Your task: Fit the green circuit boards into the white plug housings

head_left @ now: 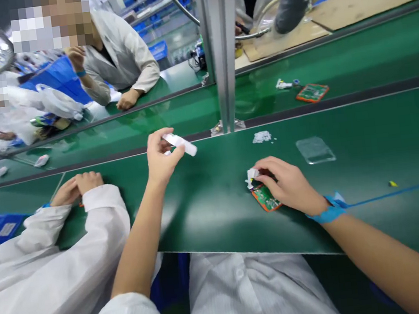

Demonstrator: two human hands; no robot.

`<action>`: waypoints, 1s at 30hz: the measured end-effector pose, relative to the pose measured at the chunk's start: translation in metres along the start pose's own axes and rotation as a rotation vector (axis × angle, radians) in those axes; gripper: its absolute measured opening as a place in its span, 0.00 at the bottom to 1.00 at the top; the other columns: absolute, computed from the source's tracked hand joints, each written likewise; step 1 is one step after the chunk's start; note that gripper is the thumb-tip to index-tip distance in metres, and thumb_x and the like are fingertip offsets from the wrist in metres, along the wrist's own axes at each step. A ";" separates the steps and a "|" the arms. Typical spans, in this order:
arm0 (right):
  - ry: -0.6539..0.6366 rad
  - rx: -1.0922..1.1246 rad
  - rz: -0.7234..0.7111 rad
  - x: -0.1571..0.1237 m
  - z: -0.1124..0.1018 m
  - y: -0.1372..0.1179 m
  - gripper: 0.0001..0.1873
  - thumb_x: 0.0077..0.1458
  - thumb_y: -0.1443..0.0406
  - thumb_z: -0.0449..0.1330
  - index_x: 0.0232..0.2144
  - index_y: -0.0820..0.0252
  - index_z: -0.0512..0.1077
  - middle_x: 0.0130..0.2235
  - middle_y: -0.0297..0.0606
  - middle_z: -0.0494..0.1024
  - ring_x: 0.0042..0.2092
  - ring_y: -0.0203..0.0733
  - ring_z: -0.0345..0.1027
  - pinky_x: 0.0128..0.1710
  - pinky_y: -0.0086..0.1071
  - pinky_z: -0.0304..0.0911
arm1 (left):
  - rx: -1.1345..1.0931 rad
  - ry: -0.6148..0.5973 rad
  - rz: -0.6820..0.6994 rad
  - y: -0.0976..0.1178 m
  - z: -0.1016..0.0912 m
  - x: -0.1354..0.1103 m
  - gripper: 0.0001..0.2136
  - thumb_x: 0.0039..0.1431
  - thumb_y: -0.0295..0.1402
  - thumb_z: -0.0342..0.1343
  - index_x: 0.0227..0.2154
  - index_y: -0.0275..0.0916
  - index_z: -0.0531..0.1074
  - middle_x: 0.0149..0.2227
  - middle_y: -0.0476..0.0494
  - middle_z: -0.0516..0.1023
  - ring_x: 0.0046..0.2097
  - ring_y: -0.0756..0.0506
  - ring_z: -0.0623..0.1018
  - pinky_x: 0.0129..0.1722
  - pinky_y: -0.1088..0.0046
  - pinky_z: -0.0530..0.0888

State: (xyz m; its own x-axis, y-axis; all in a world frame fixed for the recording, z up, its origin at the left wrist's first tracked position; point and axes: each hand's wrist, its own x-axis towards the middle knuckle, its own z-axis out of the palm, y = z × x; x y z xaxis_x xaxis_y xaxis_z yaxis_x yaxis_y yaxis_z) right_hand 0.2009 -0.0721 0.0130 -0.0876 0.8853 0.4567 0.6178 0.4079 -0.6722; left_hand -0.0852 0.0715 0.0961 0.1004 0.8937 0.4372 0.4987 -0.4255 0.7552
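My left hand is raised a little over the green bench and pinches a small white strip between thumb and fingers. My right hand rests on the bench with a blue wrist strap. Its fingers press down on a small green circuit board with an orange rim, and a white piece sticks up at the fingertips.
A clear plastic piece and a heap of white bits lie beyond my right hand. Another circuit board sits on the far belt. A metal post stands centre. A co-worker's sleeved arms lie at my left; other people sit opposite.
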 end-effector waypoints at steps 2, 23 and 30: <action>0.045 0.015 -0.102 0.001 0.003 -0.010 0.10 0.67 0.65 0.53 0.43 0.55 0.74 0.44 0.45 0.78 0.46 0.48 0.74 0.47 0.43 0.71 | -0.367 -0.096 -0.156 0.009 0.034 -0.021 0.17 0.51 0.46 0.62 0.36 0.43 0.65 0.37 0.48 0.74 0.36 0.48 0.78 0.38 0.69 0.78; 0.180 -0.296 -0.364 0.004 0.010 -0.015 0.06 0.64 0.69 0.61 0.36 0.53 0.77 0.40 0.37 0.79 0.37 0.39 0.73 0.34 0.34 0.68 | -0.894 -0.750 -0.462 0.010 0.099 -0.091 0.16 0.52 0.40 0.65 0.34 0.41 0.64 0.28 0.54 0.70 0.27 0.52 0.70 0.26 0.77 0.65; -0.063 -0.429 -0.248 0.003 0.005 -0.028 0.09 0.66 0.61 0.59 0.41 0.58 0.77 0.50 0.47 0.76 0.40 0.44 0.70 0.38 0.41 0.64 | -0.685 -0.611 -0.364 0.009 0.101 -0.096 0.15 0.55 0.39 0.66 0.34 0.41 0.63 0.28 0.54 0.70 0.27 0.53 0.71 0.26 0.78 0.66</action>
State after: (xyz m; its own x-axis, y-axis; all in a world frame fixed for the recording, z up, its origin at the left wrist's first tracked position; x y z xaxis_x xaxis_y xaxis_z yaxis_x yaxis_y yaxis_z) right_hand 0.1796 -0.0797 0.0309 -0.3114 0.7904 0.5276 0.8369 0.4911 -0.2418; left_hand -0.0036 -0.0041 0.0121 0.5635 0.8240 -0.0597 0.0002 0.0721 0.9974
